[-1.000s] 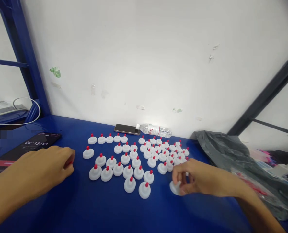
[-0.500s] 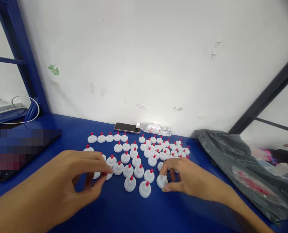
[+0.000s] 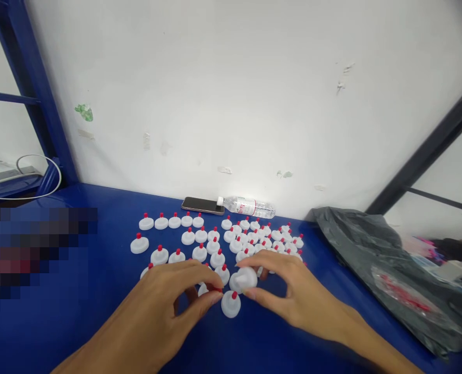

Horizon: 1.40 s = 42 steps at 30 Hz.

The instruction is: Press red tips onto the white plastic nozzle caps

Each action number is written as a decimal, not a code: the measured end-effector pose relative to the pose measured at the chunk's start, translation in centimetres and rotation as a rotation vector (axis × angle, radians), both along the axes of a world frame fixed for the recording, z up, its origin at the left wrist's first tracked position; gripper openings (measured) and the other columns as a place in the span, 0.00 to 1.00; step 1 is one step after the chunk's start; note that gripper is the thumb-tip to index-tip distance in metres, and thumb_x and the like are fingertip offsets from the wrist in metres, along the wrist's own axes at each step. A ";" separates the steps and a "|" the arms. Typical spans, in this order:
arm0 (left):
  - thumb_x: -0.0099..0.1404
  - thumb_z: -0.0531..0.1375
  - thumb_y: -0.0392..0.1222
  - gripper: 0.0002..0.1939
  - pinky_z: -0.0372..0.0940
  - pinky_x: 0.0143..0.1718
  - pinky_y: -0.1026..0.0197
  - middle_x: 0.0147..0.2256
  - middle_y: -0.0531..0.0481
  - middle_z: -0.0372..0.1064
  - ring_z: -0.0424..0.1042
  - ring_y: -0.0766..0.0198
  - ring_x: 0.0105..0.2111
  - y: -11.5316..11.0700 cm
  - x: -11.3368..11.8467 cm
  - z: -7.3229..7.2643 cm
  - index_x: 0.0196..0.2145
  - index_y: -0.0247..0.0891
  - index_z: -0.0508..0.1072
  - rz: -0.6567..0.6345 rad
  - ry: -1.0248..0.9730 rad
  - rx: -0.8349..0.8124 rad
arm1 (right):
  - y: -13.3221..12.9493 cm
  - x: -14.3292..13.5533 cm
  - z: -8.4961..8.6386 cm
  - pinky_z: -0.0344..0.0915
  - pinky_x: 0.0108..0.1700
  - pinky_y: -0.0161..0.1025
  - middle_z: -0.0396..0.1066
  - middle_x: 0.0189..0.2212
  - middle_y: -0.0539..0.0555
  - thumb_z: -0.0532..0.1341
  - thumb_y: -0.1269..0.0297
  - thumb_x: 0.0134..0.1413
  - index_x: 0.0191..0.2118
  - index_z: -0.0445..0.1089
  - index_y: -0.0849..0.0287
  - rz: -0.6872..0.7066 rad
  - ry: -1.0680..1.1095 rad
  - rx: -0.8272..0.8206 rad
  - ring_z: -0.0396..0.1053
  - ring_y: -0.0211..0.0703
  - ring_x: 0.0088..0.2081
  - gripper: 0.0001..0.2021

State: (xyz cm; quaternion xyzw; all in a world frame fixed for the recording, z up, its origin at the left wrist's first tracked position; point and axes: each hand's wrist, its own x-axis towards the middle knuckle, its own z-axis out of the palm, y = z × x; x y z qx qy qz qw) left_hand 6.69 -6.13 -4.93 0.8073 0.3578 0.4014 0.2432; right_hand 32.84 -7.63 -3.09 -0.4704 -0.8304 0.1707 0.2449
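Observation:
My left hand [image 3: 176,306] is closed in a pinch on a small red tip [image 3: 216,289], mostly hidden by the thumb and forefinger. My right hand [image 3: 297,285] grips a white spout cap [image 3: 247,279] by its edge. That cap is tilted, its bare white spout facing left toward the red tip, with a gap between them. Just below stands a white cap with a red tip [image 3: 231,305], upright on the blue table [image 3: 231,348]. Several more such caps [image 3: 159,254] are spread behind and beside my hands; my fingers cover some of them.
A phone [image 3: 202,205] and a clear plastic bottle [image 3: 252,207] lie along the wall. On the right is a dark grey plastic bag [image 3: 347,244], with a clear packet of red pieces [image 3: 402,293] on it. A blurred-out area covers the left side.
My left hand has moved right, from the left caps to the middle, with the red tip in its pinch. My right hand has shifted left and tilted the white spout cap.

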 end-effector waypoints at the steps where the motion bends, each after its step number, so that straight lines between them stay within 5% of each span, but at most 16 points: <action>1: 0.70 0.61 0.40 0.09 0.64 0.20 0.72 0.31 0.60 0.82 0.77 0.69 0.25 0.0 0.2 -0.2 0.37 0.51 0.82 -0.012 -0.021 0.005 | -0.1 -0.2 -0.2 0.73 0.49 0.41 0.80 0.48 0.50 0.67 0.57 0.67 0.55 0.75 0.48 0.026 -0.014 0.012 0.77 0.42 0.44 0.14; 8: 0.70 0.59 0.37 0.11 0.72 0.29 0.68 0.31 0.56 0.83 0.78 0.66 0.26 -0.4 0.9 -0.8 0.38 0.47 0.82 -0.021 0.015 0.128 | -0.6 -0.4 -0.9 0.71 0.51 0.40 0.77 0.47 0.50 0.69 0.58 0.65 0.55 0.75 0.49 0.095 -0.054 0.076 0.75 0.42 0.47 0.15; 16: 0.71 0.61 0.33 0.11 0.70 0.28 0.71 0.34 0.61 0.84 0.81 0.70 0.28 -0.6 1.4 -1.6 0.39 0.47 0.81 -0.027 -0.027 0.224 | -0.7 -0.4 -1.2 0.76 0.48 0.40 0.76 0.47 0.51 0.69 0.58 0.65 0.55 0.74 0.49 0.092 -0.010 0.165 0.77 0.42 0.45 0.15; 20: 0.73 0.60 0.36 0.09 0.68 0.24 0.71 0.33 0.62 0.83 0.82 0.70 0.28 -0.7 1.3 -1.6 0.41 0.48 0.80 0.032 -0.002 0.272 | -0.6 -0.4 -1.4 0.77 0.52 0.39 0.77 0.55 0.53 0.67 0.55 0.67 0.57 0.73 0.48 0.095 0.014 0.242 0.78 0.43 0.52 0.16; 25: 0.79 0.55 0.43 0.11 0.75 0.33 0.65 0.38 0.57 0.84 0.84 0.65 0.32 -0.3 1.3 -1.9 0.47 0.45 0.79 0.075 0.097 0.402 | -0.6 -0.5 -1.9 0.77 0.52 0.33 0.83 0.48 0.49 0.67 0.56 0.68 0.59 0.71 0.50 0.137 0.067 0.424 0.82 0.38 0.46 0.17; 34: 0.69 0.49 0.25 0.15 0.62 0.17 0.57 0.33 0.51 0.78 0.77 0.62 0.23 -1.1 1.4 -2.7 0.42 0.41 0.70 0.055 0.237 0.654 | -1.1 -0.7 -1.6 0.78 0.55 0.37 0.83 0.50 0.56 0.64 0.64 0.71 0.73 0.59 0.54 0.271 0.033 0.665 0.82 0.42 0.49 0.29; 39: 0.69 0.48 0.24 0.15 0.60 0.16 0.58 0.30 0.51 0.76 0.72 0.65 0.20 -1.2 1.6 -2.2 0.40 0.40 0.67 0.033 0.190 0.756 | -1.5 -0.8 -1.5 0.79 0.55 0.37 0.83 0.50 0.58 0.63 0.67 0.71 0.75 0.54 0.58 0.284 -0.036 0.736 0.82 0.43 0.50 0.32; 42: 0.73 0.47 0.25 0.14 0.63 0.17 0.59 0.29 0.52 0.75 0.71 0.65 0.19 -1.4 1.7 -2.2 0.38 0.40 0.68 0.053 0.199 0.762 | -1.7 -1.0 -1.5 0.78 0.56 0.36 0.83 0.50 0.59 0.64 0.69 0.70 0.72 0.60 0.63 0.287 -0.065 0.782 0.82 0.44 0.51 0.29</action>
